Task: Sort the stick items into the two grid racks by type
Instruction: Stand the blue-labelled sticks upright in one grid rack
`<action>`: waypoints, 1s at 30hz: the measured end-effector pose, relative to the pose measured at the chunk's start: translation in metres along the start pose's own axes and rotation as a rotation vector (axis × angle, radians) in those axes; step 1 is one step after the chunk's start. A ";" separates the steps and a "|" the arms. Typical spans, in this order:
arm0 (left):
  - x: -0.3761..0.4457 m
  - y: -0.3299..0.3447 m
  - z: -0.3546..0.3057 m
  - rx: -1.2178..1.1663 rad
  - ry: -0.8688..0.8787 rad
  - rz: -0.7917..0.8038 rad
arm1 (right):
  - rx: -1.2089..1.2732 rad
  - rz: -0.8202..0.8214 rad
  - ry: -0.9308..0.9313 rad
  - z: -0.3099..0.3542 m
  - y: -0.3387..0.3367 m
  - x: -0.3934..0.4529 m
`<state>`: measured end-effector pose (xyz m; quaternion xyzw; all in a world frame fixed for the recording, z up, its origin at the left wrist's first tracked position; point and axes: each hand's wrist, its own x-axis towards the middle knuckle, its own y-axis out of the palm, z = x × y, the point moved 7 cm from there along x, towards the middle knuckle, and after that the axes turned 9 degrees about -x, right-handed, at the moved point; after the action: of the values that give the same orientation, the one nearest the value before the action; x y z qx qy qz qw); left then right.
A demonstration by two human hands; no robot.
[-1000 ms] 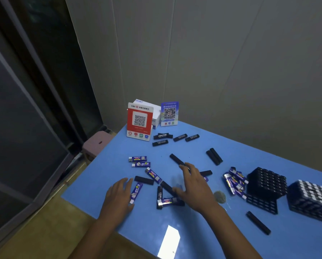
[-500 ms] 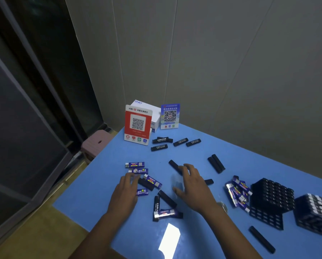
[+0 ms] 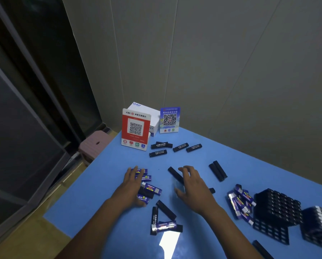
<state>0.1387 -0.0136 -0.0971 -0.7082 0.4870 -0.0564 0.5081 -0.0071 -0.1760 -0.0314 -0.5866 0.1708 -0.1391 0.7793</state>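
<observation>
Stick items lie scattered over the blue tabletop: small blue-labelled sticks at the left, plain black rectangular sticks further right. The left hand lies flat on the blue-labelled group, its fingers straight and spread, pressing on them and gripping nothing. Just below it, three more sticks form a rough triangle. The right hand hovers palm down over a long black stick, fingers loosely curved, holding nothing. Behind the hands, five black sticks with white lettering lie before a red QR-code stand and a blue QR-code stand. Further right, a pile of blue-labelled sticks touches the empty black grid rack; beside that, a second black grid rack holds white-tipped sticks.
</observation>
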 end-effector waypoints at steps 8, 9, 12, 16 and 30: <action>0.011 0.000 -0.017 0.017 0.223 0.087 | -0.008 -0.004 0.091 0.004 -0.002 0.007; 0.012 0.000 -0.018 0.022 0.238 0.096 | -0.011 -0.002 0.103 0.005 -0.002 0.008; 0.016 -0.005 -0.020 0.109 0.292 0.076 | -0.016 -0.008 0.139 0.006 -0.003 0.009; 0.024 -0.013 -0.021 0.306 0.390 -0.025 | -0.028 -0.014 0.179 0.005 -0.002 0.005; 0.043 -0.015 -0.022 0.327 0.265 0.025 | -0.160 -0.063 0.278 -0.004 -0.004 -0.007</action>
<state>0.1577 -0.0602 -0.0931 -0.5968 0.5425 -0.2209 0.5484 -0.0150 -0.1773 -0.0283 -0.6270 0.2690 -0.2290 0.6943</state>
